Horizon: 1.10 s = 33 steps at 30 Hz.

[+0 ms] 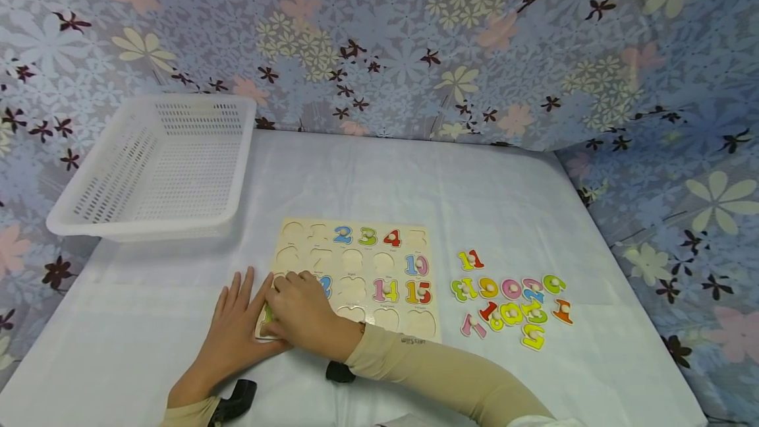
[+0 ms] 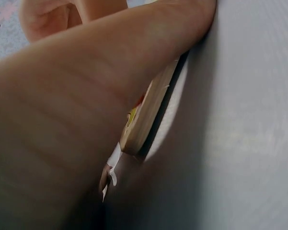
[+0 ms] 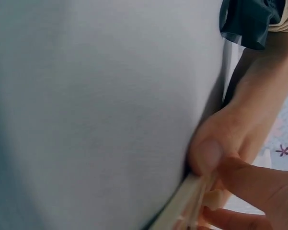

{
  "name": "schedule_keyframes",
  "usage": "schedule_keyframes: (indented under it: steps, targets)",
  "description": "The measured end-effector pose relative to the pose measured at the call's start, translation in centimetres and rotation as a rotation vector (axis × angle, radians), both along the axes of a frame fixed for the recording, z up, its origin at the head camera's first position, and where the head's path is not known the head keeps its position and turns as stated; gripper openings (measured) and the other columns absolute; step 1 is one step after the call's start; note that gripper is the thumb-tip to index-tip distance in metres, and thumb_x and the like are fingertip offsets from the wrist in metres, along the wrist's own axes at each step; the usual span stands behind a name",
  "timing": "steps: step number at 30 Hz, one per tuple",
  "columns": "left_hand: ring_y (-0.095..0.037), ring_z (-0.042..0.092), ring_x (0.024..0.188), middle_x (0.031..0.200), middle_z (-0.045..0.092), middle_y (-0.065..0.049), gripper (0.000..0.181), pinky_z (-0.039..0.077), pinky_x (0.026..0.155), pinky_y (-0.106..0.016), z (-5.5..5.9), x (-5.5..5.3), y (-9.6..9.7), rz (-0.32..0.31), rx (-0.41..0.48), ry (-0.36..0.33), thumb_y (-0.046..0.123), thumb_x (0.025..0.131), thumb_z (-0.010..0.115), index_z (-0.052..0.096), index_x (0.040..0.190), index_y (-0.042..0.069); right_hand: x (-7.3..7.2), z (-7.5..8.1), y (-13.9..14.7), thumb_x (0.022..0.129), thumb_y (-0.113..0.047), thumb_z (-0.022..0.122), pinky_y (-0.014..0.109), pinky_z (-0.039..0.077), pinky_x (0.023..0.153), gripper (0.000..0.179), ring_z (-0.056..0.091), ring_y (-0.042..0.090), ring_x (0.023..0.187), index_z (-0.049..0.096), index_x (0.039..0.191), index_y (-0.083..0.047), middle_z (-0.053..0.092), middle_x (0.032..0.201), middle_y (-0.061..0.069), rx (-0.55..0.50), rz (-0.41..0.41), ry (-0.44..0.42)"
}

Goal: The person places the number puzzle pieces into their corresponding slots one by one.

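A wooden number puzzle board [image 1: 370, 249] lies on the white-covered table. My right hand [image 1: 304, 313] reaches over its lower left corner, fingertips and thumb drawn together at a number piece [image 1: 268, 315], green where it shows and mostly hidden by the fingers. In the right wrist view a small pale knob [image 3: 213, 197] sits between these fingers. My left hand [image 1: 232, 329] rests along the board's left side, fingers straight and thumb along the near edge. The left wrist view shows the board's thick edge [image 2: 151, 117] beside the left hand. Pieces such as 2, 3, 4, 10, 14 and 15 sit in recesses.
Several loose number pieces [image 1: 511, 313] lie right of the board, some overlapping. A white plastic basket [image 1: 237, 206] stands at the back left. Floral cloth [image 1: 379, 38] hangs behind the table and along its right side.
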<state>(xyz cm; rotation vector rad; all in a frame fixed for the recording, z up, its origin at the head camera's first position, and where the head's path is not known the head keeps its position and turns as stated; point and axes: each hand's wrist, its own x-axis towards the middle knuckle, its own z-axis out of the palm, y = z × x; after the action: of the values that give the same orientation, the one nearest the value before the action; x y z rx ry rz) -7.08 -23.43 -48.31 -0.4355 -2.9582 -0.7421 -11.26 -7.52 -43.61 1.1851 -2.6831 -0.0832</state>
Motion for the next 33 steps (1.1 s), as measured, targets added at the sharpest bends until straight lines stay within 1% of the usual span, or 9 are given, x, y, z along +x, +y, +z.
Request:
schedule_keyframes:
  steps: [5,9,13,17,19,23,27,30,33]
  targets:
    - [-0.048,0.006,0.142,0.154,0.014,-0.032,0.109,0.005,0.112,-0.058,-0.1,-0.1,0.0,-0.011,-0.008,0.01,0.055,0.068,0.079,0.028,0.152,0.009,0.4,0.6,0.1,0.077,-0.057,0.074,0.027,0.046,0.079,0.049,0.058,0.01,0.088,0.072,0.109,-0.02,0.061,0.093,-0.007,0.035,-0.005,-0.092]
    - [-0.048,0.006,0.142,0.154,0.014,-0.032,0.109,0.005,0.112,-0.059,-0.1,-0.1,0.0,-0.011,-0.003,0.008,0.052,0.066,0.08,0.028,0.152,0.009,0.5,0.9,0.2,0.082,-0.034,0.076,0.025,0.046,0.075,0.028,0.06,0.009,0.084,0.072,0.104,-0.018,0.061,0.091,-0.006,0.007,0.025,-0.166]
    - [-0.047,0.005,0.143,0.154,0.013,-0.031,0.11,0.002,0.113,-0.056,-0.1,-0.1,0.0,-0.005,0.008,-0.012,0.052,0.066,0.082,0.028,0.152,0.01,0.4,0.7,0.1,0.086,-0.018,0.07,0.024,0.045,0.072,0.019,0.06,0.008,0.08,0.072,0.105,-0.015,0.062,0.09,-0.005,-0.049,0.063,-0.182]
    - [-0.046,0.005,0.143,0.155,0.013,-0.031,0.111,0.003,0.113,-0.055,0.0,0.0,0.0,0.0,0.008,-0.01,0.056,0.066,0.08,0.029,0.152,0.009,0.1,0.8,0.4,0.089,-0.016,0.067,0.023,0.045,0.069,0.015,0.059,0.007,0.075,0.072,0.103,-0.016,0.062,0.087,-0.007,-0.078,0.085,-0.19]
    - [-0.045,0.005,0.143,0.155,0.013,-0.03,0.111,0.002,0.114,-0.055,0.1,0.0,0.1,0.002,0.006,-0.015,0.06,0.066,0.079,0.029,0.152,0.009,0.0,1.2,0.9,0.087,-0.016,0.069,0.022,0.045,0.069,0.016,0.058,0.007,0.074,0.072,0.103,-0.017,0.062,0.087,-0.007,-0.091,0.081,-0.214]
    - [-0.045,0.005,0.143,0.155,0.012,-0.029,0.113,0.001,0.114,-0.054,0.1,0.0,0.3,0.007,0.001,-0.017,0.065,0.066,0.076,0.028,0.152,0.009,-0.4,2.2,2.7,0.085,-0.018,0.073,0.024,0.046,0.08,0.02,0.06,0.009,0.084,0.072,0.105,-0.018,0.063,0.094,-0.006,-0.122,0.012,-0.235]
    - [-0.043,0.003,0.144,0.156,0.012,-0.028,0.115,-0.002,0.114,-0.052,0.1,0.1,0.2,0.015,-0.011,-0.024,0.067,0.066,0.075,0.026,0.153,0.011,-1.0,2.9,5.2,0.083,-0.02,0.076,0.029,0.042,0.094,0.025,0.059,0.013,0.097,0.072,0.107,-0.018,0.063,0.103,-0.004,-0.176,-0.063,-0.232]
    - [-0.043,0.002,0.144,0.156,0.012,-0.028,0.115,-0.004,0.115,-0.05,-0.1,0.1,0.3,0.013,-0.017,-0.025,0.067,0.066,0.074,0.025,0.153,0.011,-1.8,2.9,7.9,0.08,-0.018,0.078,0.035,0.04,0.098,0.027,0.057,0.018,0.104,0.072,0.106,-0.016,0.063,0.107,-0.002,-0.237,-0.122,-0.23]
    - [-0.041,0.001,0.144,0.156,0.012,-0.027,0.115,-0.005,0.115,-0.049,-0.2,0.1,0.3,0.017,-0.019,-0.019,0.067,0.066,0.075,0.024,0.154,0.011,-2.9,2.7,11.2,0.077,-0.016,0.079,0.043,0.038,0.1,0.028,0.056,0.025,0.109,0.072,0.105,-0.014,0.063,0.11,0.003,-0.293,-0.215,-0.209]
